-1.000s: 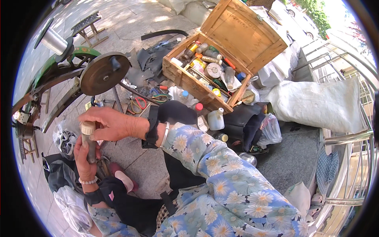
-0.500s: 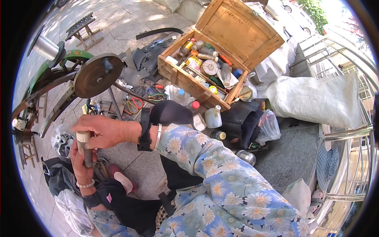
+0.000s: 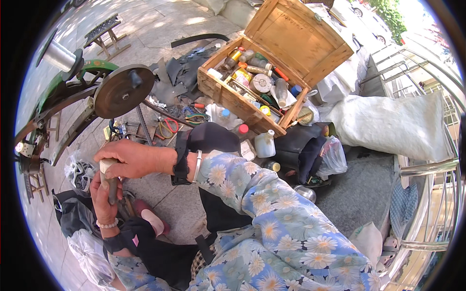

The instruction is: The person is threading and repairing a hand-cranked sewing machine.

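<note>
Both hands are on a short tool (image 3: 112, 186) with a dark shaft and a pale top end, at the lower left of the view. My left hand (image 3: 101, 198), with a bead bracelet at the wrist, is wrapped round the shaft from below. My right hand (image 3: 130, 158) reaches across from the right in a floral sleeve, with a black watch and a bangle, and closes over the pale top. Under the hands lie a dark bag and a pinkish shoe (image 3: 153, 222); the tool's lower tip is hidden behind my left hand.
A hand-cranked machine with a brown wheel (image 3: 122, 90) stands at the left. An open wooden box (image 3: 228, 99) full of bottles and tins sits ahead, with a white plastic bottle (image 3: 265, 144) and red-handled scissors (image 3: 170, 126) near it. A white sack (image 3: 393, 123) and metal railing (image 3: 427, 169) are at the right.
Both hands, still on the tool, have sunk slightly lower and to the left in the view. The grip looks the same.
</note>
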{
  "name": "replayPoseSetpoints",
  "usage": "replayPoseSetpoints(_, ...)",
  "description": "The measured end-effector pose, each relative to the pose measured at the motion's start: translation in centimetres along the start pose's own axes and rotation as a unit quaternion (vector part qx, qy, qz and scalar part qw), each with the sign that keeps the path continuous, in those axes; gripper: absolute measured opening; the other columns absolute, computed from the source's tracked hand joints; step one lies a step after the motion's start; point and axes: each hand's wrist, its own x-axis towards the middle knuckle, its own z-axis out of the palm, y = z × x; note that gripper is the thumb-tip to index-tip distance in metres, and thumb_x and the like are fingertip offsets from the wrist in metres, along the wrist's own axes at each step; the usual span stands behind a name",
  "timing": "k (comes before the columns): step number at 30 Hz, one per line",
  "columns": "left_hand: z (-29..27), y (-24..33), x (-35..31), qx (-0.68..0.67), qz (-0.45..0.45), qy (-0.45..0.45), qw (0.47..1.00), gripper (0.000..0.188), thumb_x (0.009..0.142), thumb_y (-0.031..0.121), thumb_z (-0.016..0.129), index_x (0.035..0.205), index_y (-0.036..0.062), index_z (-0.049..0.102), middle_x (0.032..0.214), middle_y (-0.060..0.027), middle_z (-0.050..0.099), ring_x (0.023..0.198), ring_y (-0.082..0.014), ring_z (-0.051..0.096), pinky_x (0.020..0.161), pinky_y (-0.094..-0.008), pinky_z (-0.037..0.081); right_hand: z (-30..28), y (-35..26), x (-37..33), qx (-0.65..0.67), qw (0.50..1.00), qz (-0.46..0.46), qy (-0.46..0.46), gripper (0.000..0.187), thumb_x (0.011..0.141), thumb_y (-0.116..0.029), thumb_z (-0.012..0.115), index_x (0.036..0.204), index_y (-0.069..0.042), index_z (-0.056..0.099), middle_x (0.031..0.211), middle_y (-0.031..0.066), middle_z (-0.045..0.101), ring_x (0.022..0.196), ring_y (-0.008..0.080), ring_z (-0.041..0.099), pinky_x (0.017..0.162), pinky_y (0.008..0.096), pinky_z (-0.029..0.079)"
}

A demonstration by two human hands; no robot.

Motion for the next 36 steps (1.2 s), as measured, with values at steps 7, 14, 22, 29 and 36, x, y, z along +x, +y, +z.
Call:
replayPoseSetpoints(7,0.5,-0.6,0.0,0.036,0.027,0.005,0.999,0.05,0.082,0.045,0.056,0.102,-0.0006,0.052,0.074,-0.0078,0.056,0.049,-0.0106,0.049,0.044,-0.0197,0.039,-0.1,-0.4,0.2,-0.04,0.999,0.016,0.011,0.036,0.073,-0.018,0.065,0.101,0.002,0.055,0.091,0.0173,0.058,0.083,0.0317,0.058,0.072,0.035,0.045)
replayPoseSetpoints(14,3.2,0.1,2.2,-0.176,-0.009,0.084,0.981,0.07,0.089,0.059,0.026,0.106,-0.0036,0.051,0.081,-0.0123,0.059,0.06,-0.0203,0.058,0.053,-0.0261,0.047,-5.9,-8.7,-0.2,-0.046,0.992,0.073,0.094,0.029,0.074,-0.023,0.064,0.087,0.002,0.06,0.075,0.0138,0.06,0.068,0.0215,0.059,0.061,0.0317,0.046)
replayPoseSetpoints(22,1.9,-2.4,2.6,0.02,-0.039,-0.044,0.998,0.054,0.091,0.047,0.037,0.105,-0.0032,0.05,0.077,-0.0092,0.056,0.059,-0.0145,0.054,0.055,-0.0236,0.044,-20.6,-15.8,-13.1,0.071,0.885,0.106,0.448,0.024,0.086,-0.019,0.055,0.104,-0.003,0.055,0.09,0.0079,0.061,0.074,0.0155,0.061,0.064,0.0275,0.051)
replayPoseSetpoints(29,4.8,-5.6,5.5,0.093,-0.132,-0.094,0.982,0.04,0.087,0.036,0.055,0.102,-0.0014,0.056,0.078,-0.0081,0.059,0.06,-0.0126,0.056,0.056,-0.0229,0.046,-28.4,-8.1,-27.2,0.028,0.702,0.188,0.686,0.021,0.082,-0.007,0.06,0.099,-0.007,0.048,0.092,0.01,0.059,0.078,0.0241,0.06,0.069,0.0374,0.052)
replayPoseSetpoints(36,5.3,-8.7,6.4,0.266,-0.225,-0.062,0.935,0.02,0.084,0.015,0.057,0.098,0.0004,0.057,0.072,-0.004,0.059,0.055,-0.0097,0.055,0.052,-0.0214,0.045,-31.7,4.4,-30.9,0.121,0.626,0.347,0.688,0.033,0.072,-0.009,0.067,0.099,-0.009,0.046,0.084,0.0086,0.055,0.065,0.0237,0.057,0.058,0.0375,0.05)
